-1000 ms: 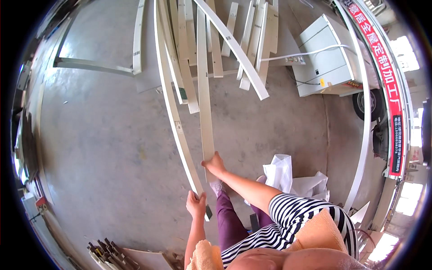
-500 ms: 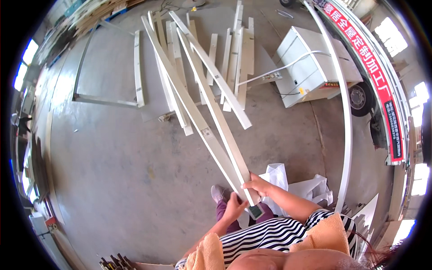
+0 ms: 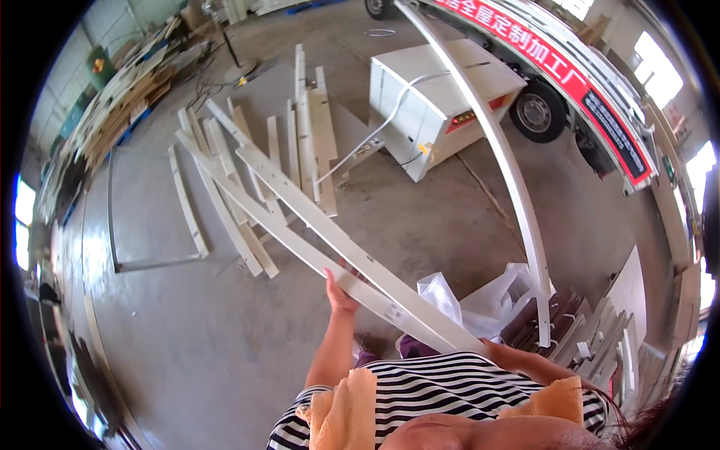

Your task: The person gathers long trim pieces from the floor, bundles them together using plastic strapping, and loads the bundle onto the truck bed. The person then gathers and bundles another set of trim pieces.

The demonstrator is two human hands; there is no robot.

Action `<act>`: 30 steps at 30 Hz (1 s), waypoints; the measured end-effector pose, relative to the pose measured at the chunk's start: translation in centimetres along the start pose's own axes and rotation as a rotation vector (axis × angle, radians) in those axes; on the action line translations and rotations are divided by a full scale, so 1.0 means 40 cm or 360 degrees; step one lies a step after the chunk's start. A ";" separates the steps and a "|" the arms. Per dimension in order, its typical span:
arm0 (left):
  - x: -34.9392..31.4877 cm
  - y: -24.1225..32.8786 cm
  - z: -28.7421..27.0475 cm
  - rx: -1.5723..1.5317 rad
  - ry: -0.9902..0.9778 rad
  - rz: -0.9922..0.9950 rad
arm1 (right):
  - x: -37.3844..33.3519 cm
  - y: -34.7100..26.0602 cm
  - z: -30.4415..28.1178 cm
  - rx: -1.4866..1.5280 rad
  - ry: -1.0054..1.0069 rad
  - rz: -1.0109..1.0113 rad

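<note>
Fingers of the left hand [image 3: 342, 296] clasp the lower long cream board [image 3: 292, 238], tips partly hidden. At half past one, the rim crops a truck [image 3: 525, 45]. Lower and upper boards [image 3: 322, 223] slant from ten o'clock toward five, near ends lost at the striped shirt [image 3: 435, 382]; the right hand's [image 3: 499, 352] fingers are too hidden to tell.

2 held strips [image 3: 289, 235]: smooth, satiny. Floor [image 3: 210, 337]: smooth, part-glossy. Sheeting [image 3: 487, 304]: crinkled translucent plastic. Orange cloth [image 3: 345, 405]: matt, rough.
</note>
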State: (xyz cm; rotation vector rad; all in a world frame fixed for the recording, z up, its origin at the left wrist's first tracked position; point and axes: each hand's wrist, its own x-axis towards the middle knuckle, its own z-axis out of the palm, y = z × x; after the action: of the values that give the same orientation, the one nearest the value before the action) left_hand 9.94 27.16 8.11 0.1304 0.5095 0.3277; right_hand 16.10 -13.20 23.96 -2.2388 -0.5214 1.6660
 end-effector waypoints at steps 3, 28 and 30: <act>-0.001 -0.068 -0.016 0.0066 0.0047 -0.0066 | -0.105 0.186 0.018 -0.0008 0.0166 0.0028; 0.271 -0.424 0.601 0.0111 -0.0640 -0.0738 | -0.130 0.421 -0.061 -0.0357 0.1436 0.0058; 0.353 -0.442 0.640 0.0472 -0.0334 -0.0923 | -0.038 0.420 -0.041 -0.0274 0.1441 0.0328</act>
State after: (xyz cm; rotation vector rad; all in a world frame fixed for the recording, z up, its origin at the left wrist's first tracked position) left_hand 39.17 14.26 20.23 0.2924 0.3646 -0.3286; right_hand 19.10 -28.87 18.22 -2.9053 -0.1979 0.5244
